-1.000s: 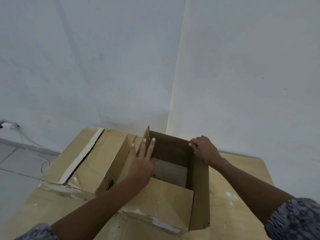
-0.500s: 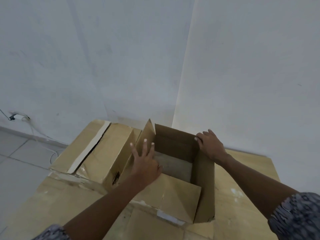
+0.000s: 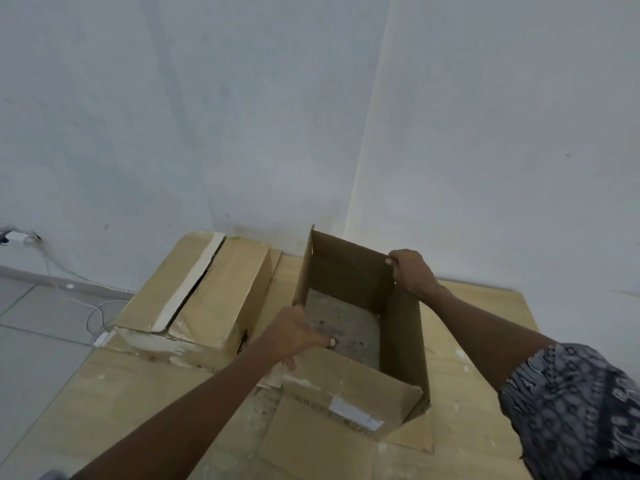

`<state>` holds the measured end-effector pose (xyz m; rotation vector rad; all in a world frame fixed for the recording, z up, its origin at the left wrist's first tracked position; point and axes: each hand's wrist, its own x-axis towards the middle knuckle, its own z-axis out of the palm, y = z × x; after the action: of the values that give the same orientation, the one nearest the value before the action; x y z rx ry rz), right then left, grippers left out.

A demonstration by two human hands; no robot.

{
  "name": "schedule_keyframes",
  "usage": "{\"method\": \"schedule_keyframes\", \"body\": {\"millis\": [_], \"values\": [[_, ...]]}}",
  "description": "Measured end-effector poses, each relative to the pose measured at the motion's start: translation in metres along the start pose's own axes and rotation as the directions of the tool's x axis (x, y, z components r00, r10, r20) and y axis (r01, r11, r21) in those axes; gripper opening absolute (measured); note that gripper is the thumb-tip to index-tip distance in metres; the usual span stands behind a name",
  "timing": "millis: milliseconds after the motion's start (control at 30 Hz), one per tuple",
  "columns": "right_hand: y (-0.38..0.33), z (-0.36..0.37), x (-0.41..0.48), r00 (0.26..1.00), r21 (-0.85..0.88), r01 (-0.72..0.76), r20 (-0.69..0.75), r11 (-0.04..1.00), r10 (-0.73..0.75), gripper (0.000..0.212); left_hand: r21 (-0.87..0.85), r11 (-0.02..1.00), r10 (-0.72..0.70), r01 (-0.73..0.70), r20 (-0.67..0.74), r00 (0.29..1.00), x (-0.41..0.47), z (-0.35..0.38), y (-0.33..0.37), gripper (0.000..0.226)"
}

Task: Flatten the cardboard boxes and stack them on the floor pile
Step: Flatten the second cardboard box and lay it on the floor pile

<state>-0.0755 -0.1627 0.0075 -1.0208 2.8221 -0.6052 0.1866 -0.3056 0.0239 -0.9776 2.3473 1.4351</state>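
Note:
An open brown cardboard box stands in the middle on a wooden table, its top and bottom open so the tabletop shows through it. My left hand grips the box's near-left corner edge, thumb inside. At the far-right top corner, my right hand is closed on the rim. A second, taped-shut cardboard box lies to the left, close beside the open one.
White walls meet in a corner right behind the table. Grey tiled floor lies to the left with a white cable and a plug near the wall. A loose flap of the open box lies flat toward me.
My left hand moved from lying flat on the left wall to gripping its near corner. The left wall now stands upright and the box opening is squarer. My right hand kept its hold.

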Motion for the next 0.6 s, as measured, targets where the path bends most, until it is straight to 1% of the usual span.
{"method": "schedule_keyframes", "body": {"millis": [67,133,200,300,333,400,467,533,600], "values": [[-0.011,0.001,-0.009,0.999,0.005,0.039,0.026,0.999,-0.039,0.022,-0.044,0.995,0.088,-0.089,-0.026,0.996,0.002,0.004,0.003,0.05],[-0.024,0.002,-0.019,0.997,0.027,0.059,0.038,0.998,-0.06,0.023,-0.109,0.98,0.166,-0.167,-0.022,0.986,0.006,0.007,0.01,0.049],[-0.036,0.005,-0.028,0.999,0.093,0.019,0.04,0.995,-0.022,0.026,-0.145,0.967,0.212,-0.209,0.002,0.977,0.011,0.013,0.022,0.058],[-0.045,0.014,-0.036,0.994,0.209,-0.1,0.071,0.973,0.086,0.027,-0.147,0.954,0.27,-0.26,0.053,0.961,0.02,0.03,0.044,0.086],[-0.047,0.017,-0.039,0.989,0.258,-0.14,0.082,0.956,0.122,0.028,-0.145,0.951,0.282,-0.272,0.053,0.958,0.023,0.036,0.05,0.092],[-0.048,0.02,-0.046,0.978,0.36,-0.208,0.097,0.909,0.186,0.028,-0.158,0.945,0.295,-0.286,0.04,0.955,0.029,0.049,0.061,0.092],[-0.049,0.018,-0.053,0.97,0.442,-0.242,0.113,0.863,0.215,0.03,-0.227,0.932,0.302,-0.282,0.062,0.951,0.032,0.061,0.072,0.093],[-0.048,0.014,-0.056,0.962,0.503,-0.273,0.145,0.82,0.231,0.032,-0.317,0.909,0.307,-0.269,0.077,0.949,0.034,0.073,0.081,0.101],[-0.042,0.01,-0.057,0.957,0.516,-0.289,0.166,0.806,0.236,0.035,-0.399,0.882,0.31,-0.252,0.088,0.947,0.042,0.085,0.083,0.112]]}}
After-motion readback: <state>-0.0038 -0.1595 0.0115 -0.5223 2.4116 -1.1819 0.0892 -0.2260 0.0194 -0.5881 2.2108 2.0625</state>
